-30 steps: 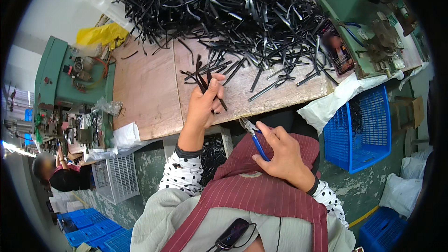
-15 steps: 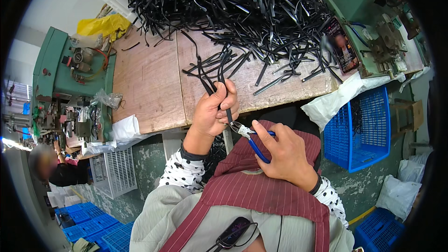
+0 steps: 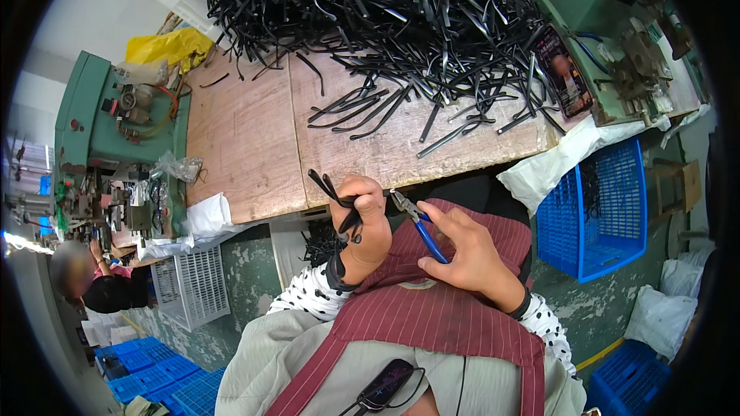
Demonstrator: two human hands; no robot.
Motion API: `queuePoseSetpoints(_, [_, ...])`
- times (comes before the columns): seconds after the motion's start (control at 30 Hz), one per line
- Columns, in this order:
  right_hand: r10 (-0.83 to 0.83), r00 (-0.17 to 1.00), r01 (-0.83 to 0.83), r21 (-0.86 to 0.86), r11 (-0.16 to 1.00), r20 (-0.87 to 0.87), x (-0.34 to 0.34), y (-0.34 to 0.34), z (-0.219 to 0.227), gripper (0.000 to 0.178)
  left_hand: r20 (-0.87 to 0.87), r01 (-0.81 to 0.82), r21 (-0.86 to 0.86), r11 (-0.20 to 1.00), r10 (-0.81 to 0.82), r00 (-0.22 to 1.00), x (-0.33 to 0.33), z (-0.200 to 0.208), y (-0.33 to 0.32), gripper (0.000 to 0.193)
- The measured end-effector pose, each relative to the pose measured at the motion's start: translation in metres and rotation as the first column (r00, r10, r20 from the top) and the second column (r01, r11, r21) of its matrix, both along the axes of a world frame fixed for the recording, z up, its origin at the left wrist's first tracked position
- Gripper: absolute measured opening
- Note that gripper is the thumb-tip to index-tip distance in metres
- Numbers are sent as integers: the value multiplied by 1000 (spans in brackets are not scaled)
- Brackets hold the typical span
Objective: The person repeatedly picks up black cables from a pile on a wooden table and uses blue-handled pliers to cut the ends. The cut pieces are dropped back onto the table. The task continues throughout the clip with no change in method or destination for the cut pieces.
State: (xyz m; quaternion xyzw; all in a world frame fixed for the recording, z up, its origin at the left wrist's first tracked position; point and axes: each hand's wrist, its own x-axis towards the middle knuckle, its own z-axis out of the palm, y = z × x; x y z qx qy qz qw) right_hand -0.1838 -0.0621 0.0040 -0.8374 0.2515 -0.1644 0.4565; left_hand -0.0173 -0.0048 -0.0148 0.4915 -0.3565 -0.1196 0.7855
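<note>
My left hand (image 3: 362, 216) is closed around a few thin black eyeglass temples (image 3: 324, 183), their bent ends sticking out past the wrist side. In my right hand (image 3: 470, 250) are cutting pliers (image 3: 429, 240) with blue handles. The jaws of the pliers meet the tip of a temple at the left hand's fingers; whether they are closed on it I cannot make out. On the table (image 3: 247, 146) beyond, a large heap of the same black temples (image 3: 370, 8) spreads toward me, with several loose ones (image 3: 378, 112) at its near edge.
Green machines stand left (image 3: 116, 108) and right (image 3: 609, 69). A phone (image 3: 563, 73) leans by the right machine. A blue crate (image 3: 593, 223) is below the table at right, a white crate (image 3: 193, 285) at left. Another person (image 3: 112, 285) works at far left.
My left hand has turned over and come down off the table edge toward me, temples now pointing left. The pliers moved slightly right and up. Some temples lie differently on the table.
</note>
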Motion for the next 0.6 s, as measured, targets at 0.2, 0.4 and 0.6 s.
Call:
queuePoseSetpoints(0.2, [-19, 1000, 19, 89, 996, -7, -3, 0, -8, 78, -236, 86, 66, 994, -68, 969, 3, 7, -3, 24])
queuePoseSetpoints(0.4, [-70, 996, 76, 128, 989, -55, -2, 1, -10, 74, -164, 96, 154, 983, -70, 984, 26, -3, -22, 20])
queuePoseSetpoints(0.6, [-101, 994, 103, 62, 993, -35, -4, 2, -10, 77, 777, -563, 556, 611, -142, 614, 76, -31, -77, 29])
